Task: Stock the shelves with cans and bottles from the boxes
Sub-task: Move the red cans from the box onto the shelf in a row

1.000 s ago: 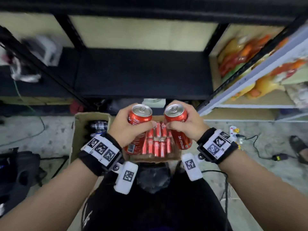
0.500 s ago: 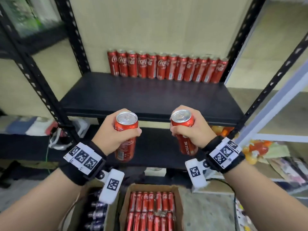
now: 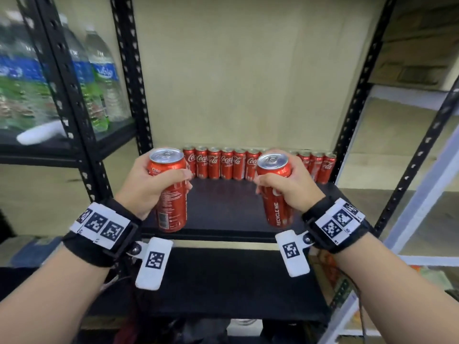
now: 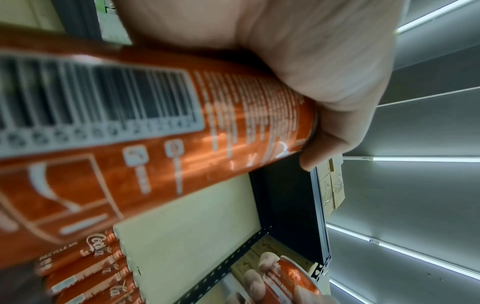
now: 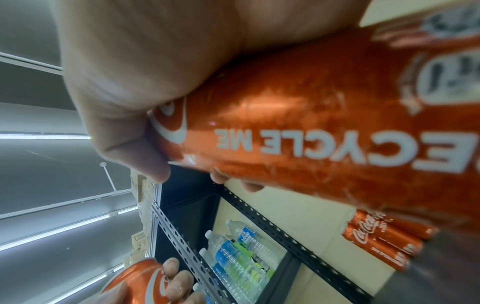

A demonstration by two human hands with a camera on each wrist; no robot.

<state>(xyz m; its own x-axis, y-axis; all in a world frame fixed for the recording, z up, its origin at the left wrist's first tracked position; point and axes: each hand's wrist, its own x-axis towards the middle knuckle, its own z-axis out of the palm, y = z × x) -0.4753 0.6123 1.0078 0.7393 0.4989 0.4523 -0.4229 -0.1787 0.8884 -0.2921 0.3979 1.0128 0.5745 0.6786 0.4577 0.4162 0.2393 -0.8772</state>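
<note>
Left hand (image 3: 151, 184) wraps fingers and thumb around a red cola can (image 3: 170, 192), upright, held in the air in front of the black shelf (image 3: 223, 207), near its front left corner. Barcode side of this can faces the left wrist camera. Right hand (image 3: 285, 187) grasps a second red can (image 3: 275, 189), tilted slightly, "RECYCLE ME" down its side, held off the shelf's front edge toward the right. The two cans are apart, with a clear gap between them.

Along the back edge of the shelf: a row of cola cans (image 3: 227, 163), upright, side by side; the right hand hides part of it. Shelf surface in front of the row is bare.

Black perforated uprights (image 3: 129, 78) frame the bay. In the neighbouring bay to the left, water bottles (image 3: 104, 78) with blue and green labels, blurred. A lower black shelf (image 3: 223, 281) sits beneath.
</note>
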